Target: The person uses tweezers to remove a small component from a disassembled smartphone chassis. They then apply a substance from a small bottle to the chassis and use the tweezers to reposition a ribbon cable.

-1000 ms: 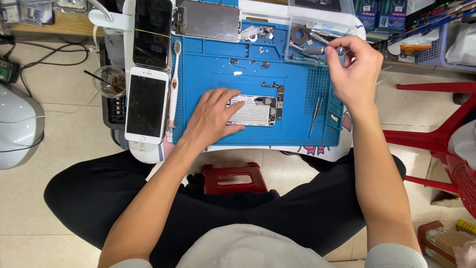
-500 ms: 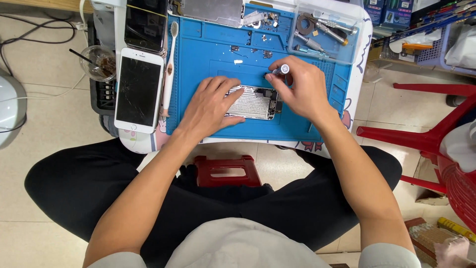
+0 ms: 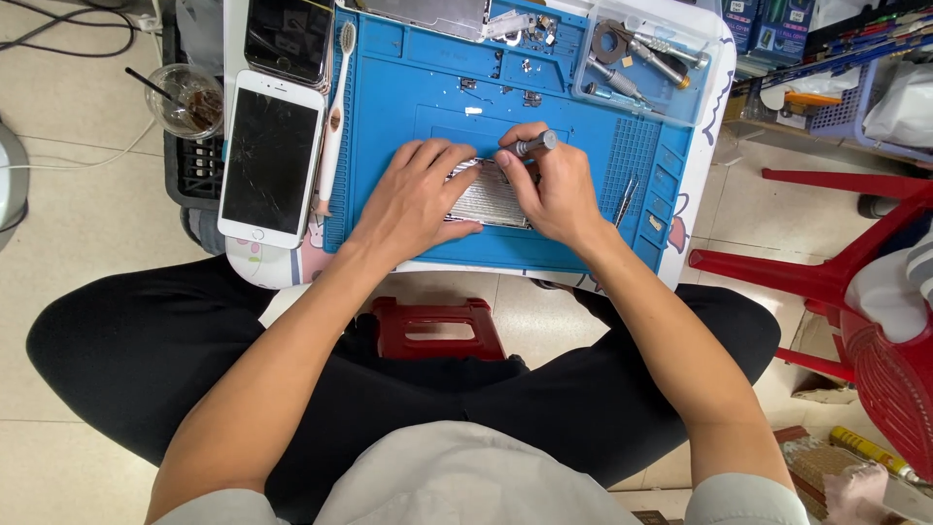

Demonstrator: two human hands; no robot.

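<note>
Blue silicone work mat on the desk carries the opened silver phone chassis, left hand flat on it with fingers spread, right hand fingers pinching a grey precision screwdriver; slip risk: tip skating off, loose screws and tweezers lying near.

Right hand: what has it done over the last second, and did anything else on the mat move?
The right hand came back from the tool tray at the mat's far right corner, carrying a small screwdriver, and now holds it over the opened phone. The left hand stayed pressed on the phone. The white phone and the toothbrush beside the blue mat kept their places.
</note>
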